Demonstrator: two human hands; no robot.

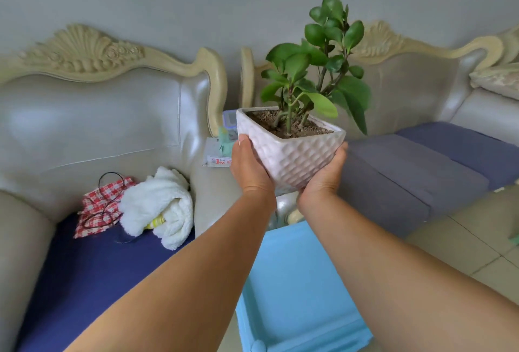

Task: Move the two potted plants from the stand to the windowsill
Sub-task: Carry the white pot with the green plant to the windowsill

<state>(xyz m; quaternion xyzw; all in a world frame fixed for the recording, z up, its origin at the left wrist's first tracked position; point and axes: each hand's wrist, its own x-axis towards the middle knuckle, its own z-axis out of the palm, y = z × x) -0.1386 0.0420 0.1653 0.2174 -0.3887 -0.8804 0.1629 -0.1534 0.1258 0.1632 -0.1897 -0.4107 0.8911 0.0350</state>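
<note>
A white dimpled square pot [292, 152] with a green leafy plant [317, 71] and brown soil is held in the air in front of me. My left hand [248, 166] grips its left side. My right hand [325, 174] cups its right side and base. The pot hangs above a light blue stand [295, 287], whose top is bare where visible. No second potted plant and no windowsill are in view.
A cream sofa [98, 116] on the left holds a white towel [160, 205] and red checked cloth [101, 203] on a navy cushion. A second sofa with grey-blue cushions [415, 172] stands to the right. Small items sit on a side table [219, 152] between them. Tiled floor lies at right.
</note>
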